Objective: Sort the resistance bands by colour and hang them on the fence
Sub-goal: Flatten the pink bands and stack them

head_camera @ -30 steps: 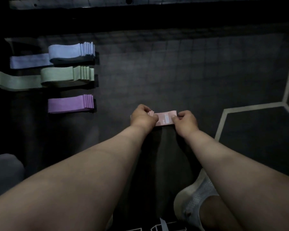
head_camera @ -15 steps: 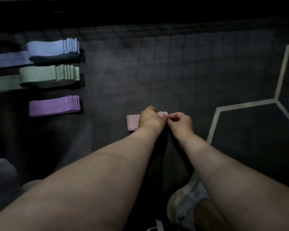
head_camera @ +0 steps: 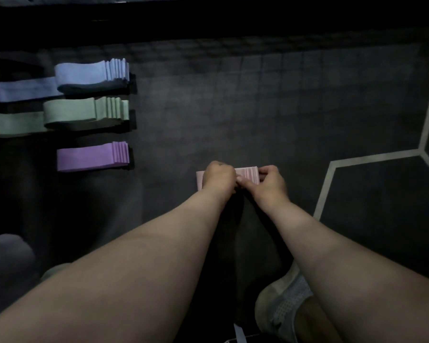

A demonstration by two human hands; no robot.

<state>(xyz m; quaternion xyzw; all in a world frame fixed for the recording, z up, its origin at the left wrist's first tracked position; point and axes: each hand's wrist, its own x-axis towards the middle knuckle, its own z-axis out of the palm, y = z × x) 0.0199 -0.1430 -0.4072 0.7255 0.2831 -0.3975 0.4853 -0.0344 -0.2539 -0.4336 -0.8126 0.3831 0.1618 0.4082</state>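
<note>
Clearly the sorting is well along, as far as the view shows; three colours lie squared off in the upper left of the frame, the blue stack (head_camera: pixel 92 73) on top, the green stack (head_camera: pixel 87 112) below it, the purple stack (head_camera: pixel 92 155) lowest, each apart from its neighbour. A fourth colour, the pink stack (head_camera: pixel 248 175), sits at the centre of the frame on the dark floor (head_camera: pixel 233 107), and both hands are on it; the left hand (head_camera: pixel 219 177) is curled over its left and middle part, leaving only a pale corner showing beyond the knuckles, while the right hand (head_camera: pixel 268 181) pinches the stepped right end between thumb and fingers. I judge this to be the tidying of the last pile; the hanging has not begun, since no band is seen on any fence, and the fence itself cannot be made out in the dark strip at the top.

The bands are flat, wide loops of matt woven-looking fabric, soft-edged; each pile fans slightly at its right end into thin ridges. The blue and green piles bulge upward, each with a longer strip trailing left; the purple lies flat and compact. The floor looks like finely textured matting crossed by pale lines (head_camera: pixel 372 155) at the right; a mesh shoe (head_camera: pixel 282 300) shows at the lower right.
</note>
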